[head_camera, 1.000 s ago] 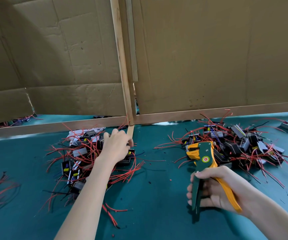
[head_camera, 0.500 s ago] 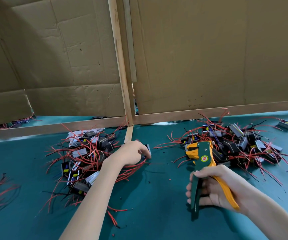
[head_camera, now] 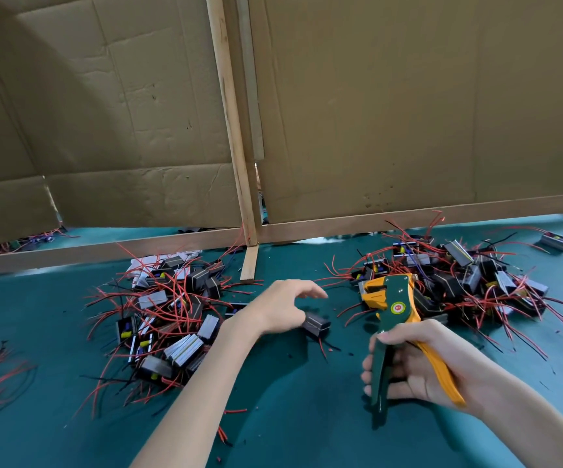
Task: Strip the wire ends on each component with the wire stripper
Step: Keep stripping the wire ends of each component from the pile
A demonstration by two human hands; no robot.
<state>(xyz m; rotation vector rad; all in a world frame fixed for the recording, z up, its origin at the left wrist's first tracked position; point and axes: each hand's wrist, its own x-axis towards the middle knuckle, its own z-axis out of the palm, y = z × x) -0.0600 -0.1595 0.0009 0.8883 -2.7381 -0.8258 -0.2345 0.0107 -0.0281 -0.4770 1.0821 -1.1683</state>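
**Component lifted from the pile, heading for the stripper**

A second ago my view had the left hand (head_camera: 281, 305) buried in the left pile (head_camera: 172, 319), left of the post (head_camera: 249, 265). Now it has come away to the near right of the post's foot. A single black component (head_camera: 316, 324) sits under its lower fingers, with short wires trailing below. I judge the hand is pinching it. The grip itself is hidden, and the upper fingers are stretched loosely forward.

The right hand (head_camera: 418, 366) has barely shifted. It stays wrapped round the handles of the stripper (head_camera: 395, 307), further right of the post, and the handles are spread. The stripper's head points up in front of the right pile (head_camera: 469, 282).

To me this means picking is done for this piece. Feeding a wire end into the stripper comes next, and the two are still apart.

As for writing, a round red, yellow and green sticker (head_camera: 397, 308) sits on the stripper's head, its print too small to read. I see no other lettering.
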